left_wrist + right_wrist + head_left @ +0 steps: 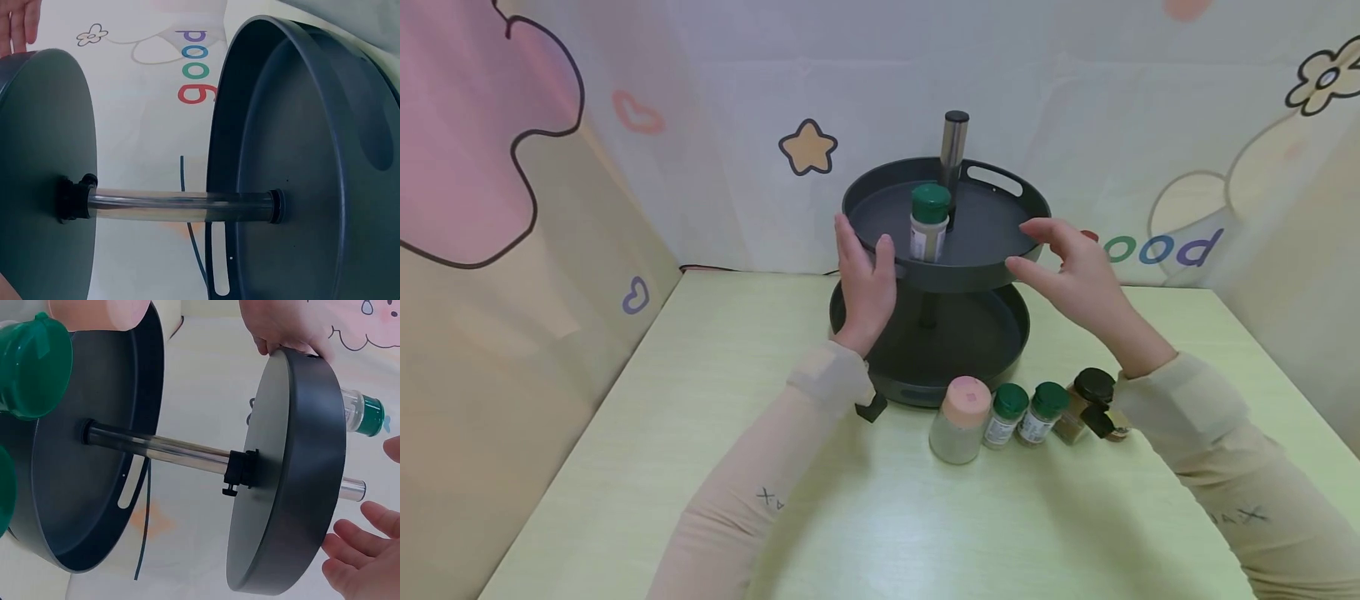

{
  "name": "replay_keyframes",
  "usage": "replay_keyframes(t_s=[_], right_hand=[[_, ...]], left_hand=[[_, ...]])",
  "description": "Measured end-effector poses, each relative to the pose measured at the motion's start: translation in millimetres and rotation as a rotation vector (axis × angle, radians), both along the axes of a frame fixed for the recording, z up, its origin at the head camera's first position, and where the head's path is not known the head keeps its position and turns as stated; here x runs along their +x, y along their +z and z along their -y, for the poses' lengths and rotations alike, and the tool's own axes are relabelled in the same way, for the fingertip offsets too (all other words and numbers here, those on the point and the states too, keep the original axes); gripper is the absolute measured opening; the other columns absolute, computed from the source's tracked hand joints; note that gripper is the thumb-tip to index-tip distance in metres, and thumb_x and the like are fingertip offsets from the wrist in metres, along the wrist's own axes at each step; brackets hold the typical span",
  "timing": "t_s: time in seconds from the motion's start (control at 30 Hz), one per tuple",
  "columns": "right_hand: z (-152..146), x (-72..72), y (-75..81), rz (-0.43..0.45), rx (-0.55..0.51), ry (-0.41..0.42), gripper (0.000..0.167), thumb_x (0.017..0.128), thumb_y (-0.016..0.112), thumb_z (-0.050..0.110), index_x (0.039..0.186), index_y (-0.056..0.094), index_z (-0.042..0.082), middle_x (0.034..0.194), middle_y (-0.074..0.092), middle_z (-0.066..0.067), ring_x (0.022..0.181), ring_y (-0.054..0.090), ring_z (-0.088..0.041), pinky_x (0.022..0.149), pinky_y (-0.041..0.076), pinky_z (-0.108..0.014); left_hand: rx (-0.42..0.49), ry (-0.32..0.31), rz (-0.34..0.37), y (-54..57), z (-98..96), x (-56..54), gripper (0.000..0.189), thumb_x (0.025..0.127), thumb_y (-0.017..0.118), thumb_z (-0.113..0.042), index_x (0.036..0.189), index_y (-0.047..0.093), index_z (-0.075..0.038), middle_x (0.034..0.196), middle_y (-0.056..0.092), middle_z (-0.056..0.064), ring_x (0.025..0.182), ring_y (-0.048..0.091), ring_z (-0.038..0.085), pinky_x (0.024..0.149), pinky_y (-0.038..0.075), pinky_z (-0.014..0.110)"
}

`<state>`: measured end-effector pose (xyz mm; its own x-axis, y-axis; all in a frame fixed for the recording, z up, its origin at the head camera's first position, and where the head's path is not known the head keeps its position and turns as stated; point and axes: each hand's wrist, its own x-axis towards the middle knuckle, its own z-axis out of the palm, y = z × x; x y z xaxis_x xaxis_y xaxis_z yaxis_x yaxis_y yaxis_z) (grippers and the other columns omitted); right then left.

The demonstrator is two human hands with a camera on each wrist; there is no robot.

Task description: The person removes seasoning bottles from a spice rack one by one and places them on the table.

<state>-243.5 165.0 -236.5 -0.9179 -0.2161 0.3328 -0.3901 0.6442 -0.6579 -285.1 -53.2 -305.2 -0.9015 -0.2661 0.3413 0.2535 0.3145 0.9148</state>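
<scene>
A dark two-tier round stand carries an upper tray (962,278) above a lower tray (940,354) on a metal post (953,142). One spice jar (929,218) with a green lid stands upright near the front of the upper tray. Against that tray's front left side rests my left hand (868,292), its fingers straight and pointing up. My right hand (1078,275) is at the right side, thumb and fingers spread apart around the rim. In the right wrist view its fingertips (334,544) are right at the tray's wall, with nothing gripped.
In front of the stand is a row: a pink-lidded jar (961,421), two green-lidded spice jars (1006,417) and a black-lidded jar (1084,404), partly hidden by the right wrist camera. A printed cloth (737,167) hangs behind the pale table (700,417).
</scene>
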Motion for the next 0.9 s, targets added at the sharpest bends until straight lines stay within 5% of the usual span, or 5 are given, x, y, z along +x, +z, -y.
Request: replay_keyframes(t_s=[0.9], right_hand=[[49,-26.5,13.0,0.031,-0.020,0.079,0.057,0.082,0.060,0.029,0.130,0.040,0.005,0.130,0.046,-0.014,0.120,0.042,-0.025,0.102,0.033,-0.040]], left_hand=[[-0.012,0.041,-0.024,-2.5,-6.9,3.9,0.071,0.090,0.034,-0.043,0.143,-0.002,-0.012,0.151,-0.002,0.002,0.138,0.000,0.014,0.112,0.008,0.037]])
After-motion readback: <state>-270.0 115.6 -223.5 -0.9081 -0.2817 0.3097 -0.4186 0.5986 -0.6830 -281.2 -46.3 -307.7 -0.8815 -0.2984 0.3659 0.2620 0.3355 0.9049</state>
